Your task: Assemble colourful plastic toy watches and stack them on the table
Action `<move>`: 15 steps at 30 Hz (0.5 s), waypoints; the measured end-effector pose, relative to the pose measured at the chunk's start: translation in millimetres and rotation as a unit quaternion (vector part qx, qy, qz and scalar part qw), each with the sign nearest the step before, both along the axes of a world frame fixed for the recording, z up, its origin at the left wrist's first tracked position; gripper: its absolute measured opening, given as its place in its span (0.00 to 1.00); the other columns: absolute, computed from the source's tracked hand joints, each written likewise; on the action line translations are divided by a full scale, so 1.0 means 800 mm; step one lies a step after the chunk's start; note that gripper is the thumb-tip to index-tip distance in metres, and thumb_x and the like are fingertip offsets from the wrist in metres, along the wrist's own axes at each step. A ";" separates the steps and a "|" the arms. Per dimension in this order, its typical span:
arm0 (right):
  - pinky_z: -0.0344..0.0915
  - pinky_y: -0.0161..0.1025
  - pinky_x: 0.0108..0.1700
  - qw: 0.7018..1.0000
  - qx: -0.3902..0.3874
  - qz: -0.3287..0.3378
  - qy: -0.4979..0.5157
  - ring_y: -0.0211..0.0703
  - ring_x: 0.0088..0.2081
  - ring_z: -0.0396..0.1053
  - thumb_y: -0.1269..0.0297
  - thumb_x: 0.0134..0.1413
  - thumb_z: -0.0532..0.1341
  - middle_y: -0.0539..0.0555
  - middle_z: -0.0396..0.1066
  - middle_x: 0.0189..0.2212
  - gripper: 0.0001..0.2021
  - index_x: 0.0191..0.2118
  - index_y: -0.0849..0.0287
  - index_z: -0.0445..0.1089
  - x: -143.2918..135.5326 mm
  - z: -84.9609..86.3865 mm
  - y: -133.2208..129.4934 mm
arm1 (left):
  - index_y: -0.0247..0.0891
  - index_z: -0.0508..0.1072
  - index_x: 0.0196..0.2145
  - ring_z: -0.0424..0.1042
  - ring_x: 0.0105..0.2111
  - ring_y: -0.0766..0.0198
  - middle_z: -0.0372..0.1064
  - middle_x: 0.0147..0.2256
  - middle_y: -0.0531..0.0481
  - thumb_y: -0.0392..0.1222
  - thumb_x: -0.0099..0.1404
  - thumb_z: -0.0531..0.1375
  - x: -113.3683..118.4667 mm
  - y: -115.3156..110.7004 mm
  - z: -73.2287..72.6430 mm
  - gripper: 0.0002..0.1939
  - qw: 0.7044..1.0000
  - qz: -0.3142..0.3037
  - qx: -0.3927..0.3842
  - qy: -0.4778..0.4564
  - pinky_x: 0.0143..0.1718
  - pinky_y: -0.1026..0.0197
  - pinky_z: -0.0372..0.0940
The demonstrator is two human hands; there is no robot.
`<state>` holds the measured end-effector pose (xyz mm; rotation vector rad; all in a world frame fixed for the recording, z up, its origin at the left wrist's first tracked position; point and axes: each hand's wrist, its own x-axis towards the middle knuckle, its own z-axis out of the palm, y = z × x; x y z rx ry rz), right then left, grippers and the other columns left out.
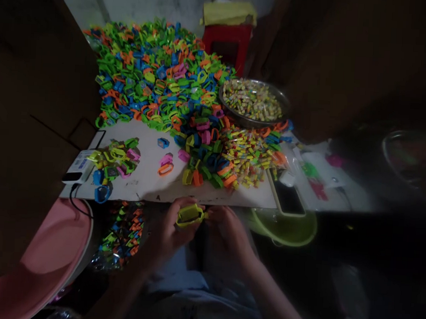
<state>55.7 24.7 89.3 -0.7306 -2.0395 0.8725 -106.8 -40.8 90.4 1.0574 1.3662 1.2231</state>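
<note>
A white table (151,180) is seen from above, and most of its far half is covered by a large heap of plastic pieces (156,75) in green, blue, orange and pink. To the right of the heap a metal bowl (253,102) filled with small wrapped sweets is set, and a spread of loose sweets (247,154) lies in front of it. A phone (287,196) is laid face up near the table's near edge, just right of the sweets. A smaller cluster of plastic pieces (115,161) is gathered near the left end of the table. Below the table edge a green basin (288,227) is placed on the right and a pink basin (47,251) on the left.

Both forearms are brought in from the bottom of the view and meet just below the near table edge, over the lap. The left hand (171,231) is curled, with its fingers closed around a yellow-green plastic piece (189,215), which is held just under the table's rim. The right hand (227,231) is bent inward beside it, its fingertips pinched at the right end of the same piece.
</note>
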 end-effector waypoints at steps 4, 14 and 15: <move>0.68 0.35 0.40 0.998 -0.026 -0.052 0.032 0.39 0.37 0.70 0.72 0.62 0.53 0.52 0.72 0.35 0.06 0.39 0.54 0.65 -0.001 0.002 -0.001 | 0.40 0.65 0.50 0.74 0.46 0.61 0.73 0.48 0.44 0.48 0.61 0.63 0.007 0.005 0.004 0.22 0.999 0.023 -0.020 0.023 0.49 0.61 0.67; 0.70 0.39 0.39 0.999 0.007 -0.031 -0.027 0.46 0.37 0.73 0.70 0.61 0.51 0.52 0.74 0.34 0.15 0.46 0.48 0.70 0.000 -0.045 0.011 | 0.40 0.71 0.45 0.75 0.32 0.61 0.77 0.35 0.47 0.53 0.50 0.70 0.024 0.017 -0.009 0.27 0.992 0.080 -0.064 -0.077 0.36 0.65 0.67; 0.70 0.40 0.39 0.998 0.007 -0.033 -0.053 0.47 0.37 0.73 0.69 0.61 0.51 0.52 0.74 0.32 0.14 0.45 0.47 0.71 0.003 -0.049 0.015 | 0.40 0.72 0.45 0.75 0.33 0.60 0.77 0.34 0.47 0.53 0.49 0.71 0.023 0.019 -0.013 0.27 0.990 0.076 -0.075 -0.097 0.36 0.64 0.67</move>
